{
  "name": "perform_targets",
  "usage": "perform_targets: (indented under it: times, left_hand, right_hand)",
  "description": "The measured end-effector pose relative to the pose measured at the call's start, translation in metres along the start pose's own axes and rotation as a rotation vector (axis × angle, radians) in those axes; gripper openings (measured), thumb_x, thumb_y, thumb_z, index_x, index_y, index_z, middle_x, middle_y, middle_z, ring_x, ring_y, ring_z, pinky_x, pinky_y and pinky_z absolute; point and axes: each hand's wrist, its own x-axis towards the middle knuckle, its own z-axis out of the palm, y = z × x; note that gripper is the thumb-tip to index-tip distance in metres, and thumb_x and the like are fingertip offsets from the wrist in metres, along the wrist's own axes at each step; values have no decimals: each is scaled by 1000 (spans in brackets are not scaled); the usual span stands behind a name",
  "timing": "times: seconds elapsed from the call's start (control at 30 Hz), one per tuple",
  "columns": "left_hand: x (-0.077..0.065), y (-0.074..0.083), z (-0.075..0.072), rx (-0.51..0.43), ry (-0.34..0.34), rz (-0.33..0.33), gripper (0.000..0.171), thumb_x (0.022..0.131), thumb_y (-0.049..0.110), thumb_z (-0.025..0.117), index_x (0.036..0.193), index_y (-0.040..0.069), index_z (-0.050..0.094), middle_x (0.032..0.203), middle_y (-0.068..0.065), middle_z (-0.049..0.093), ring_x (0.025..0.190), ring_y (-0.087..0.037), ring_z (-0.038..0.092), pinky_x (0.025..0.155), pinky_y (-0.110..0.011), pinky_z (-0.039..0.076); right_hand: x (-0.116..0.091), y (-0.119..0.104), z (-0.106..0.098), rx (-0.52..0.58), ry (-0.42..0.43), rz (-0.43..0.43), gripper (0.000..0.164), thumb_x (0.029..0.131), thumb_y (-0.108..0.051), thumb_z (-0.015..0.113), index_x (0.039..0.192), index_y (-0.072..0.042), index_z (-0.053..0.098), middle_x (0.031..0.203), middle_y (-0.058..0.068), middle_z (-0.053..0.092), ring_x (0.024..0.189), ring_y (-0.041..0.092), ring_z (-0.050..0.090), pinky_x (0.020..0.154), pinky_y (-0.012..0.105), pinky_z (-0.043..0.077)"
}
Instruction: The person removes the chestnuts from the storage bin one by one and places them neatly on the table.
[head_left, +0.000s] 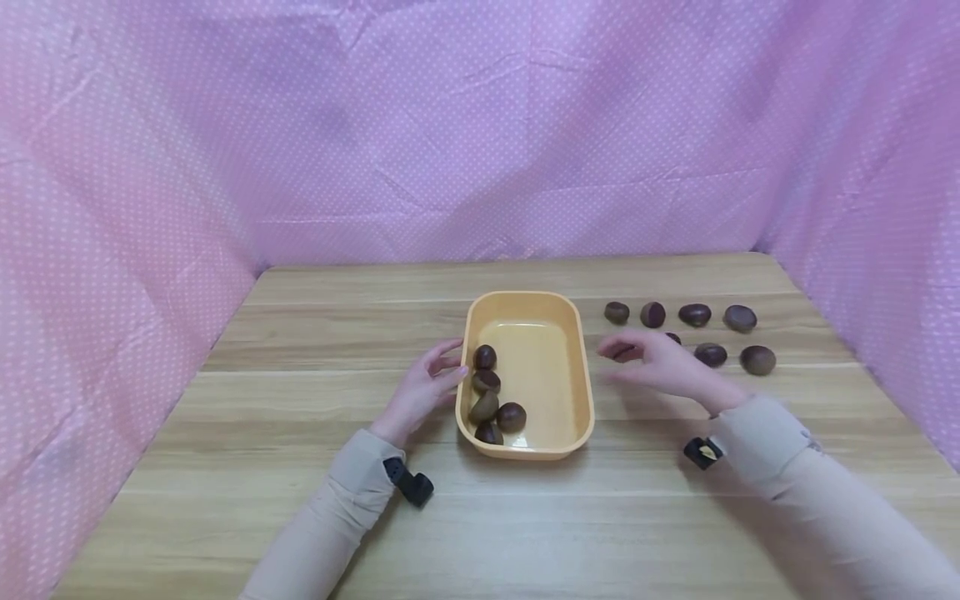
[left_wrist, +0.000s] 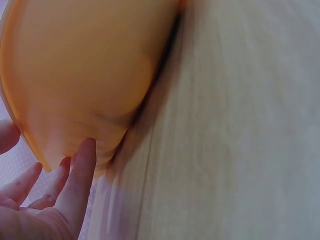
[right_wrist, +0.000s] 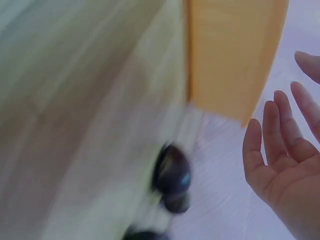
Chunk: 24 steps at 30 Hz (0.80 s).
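Observation:
An orange-yellow plastic tray (head_left: 543,375) stands mid-table with several chestnuts (head_left: 512,417) along its left side. My left hand (head_left: 423,387) is at the tray's left side; in the left wrist view its straight, spread fingers (left_wrist: 77,195) touch the outer wall, and the thumb lies at the rim. To the right of the tray, my right hand (head_left: 660,367) hovers over the table, fingers toward the tray. Its palm and loosely bent fingers (right_wrist: 271,130) show nothing held in the right wrist view. Another chestnut (head_left: 673,337) is partly hidden behind this hand.
Two rows of chestnuts lie at the right: several in the back row (head_left: 695,314), and in front, two fully visible ones, including the rightmost chestnut (head_left: 757,360). A pink dotted curtain (head_left: 517,150) surrounds the wooden table (head_left: 322,358) at the back and sides.

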Motion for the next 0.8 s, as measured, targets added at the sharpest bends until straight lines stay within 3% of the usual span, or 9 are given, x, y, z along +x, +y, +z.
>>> perform_targets:
  times: [0.23,0.5,0.8]
  left_hand:
    - [0,0,-1,-4,-3,3,54,93,6,57,143,12,38,137,-23,46,114,-32,57,90,-43,54]
    - [2,-2,-2,2,1,7,54,93,7,58,143,12,38,136,-23,46,110,-28,58,90,-43,54]
    - [2,-1,-1,-9,-9,10,54,93,6,57,143,11,38,134,-23,47,108,-27,59,91,-43,54]
  right_hand:
    - [32,-36,11,70,-51,-40,33,80,-6,73,110,2,62,109,19,65,101,30,60,90,43,54]
    - [75,-78,19,46,-105,0,34,81,-11,73,112,-1,63,111,16,64,106,28,59,85,33,57]
    - [116,-91,34,39,-194,31,42,82,-18,71,119,-3,59,119,18,62,109,29,60,91,39,53]
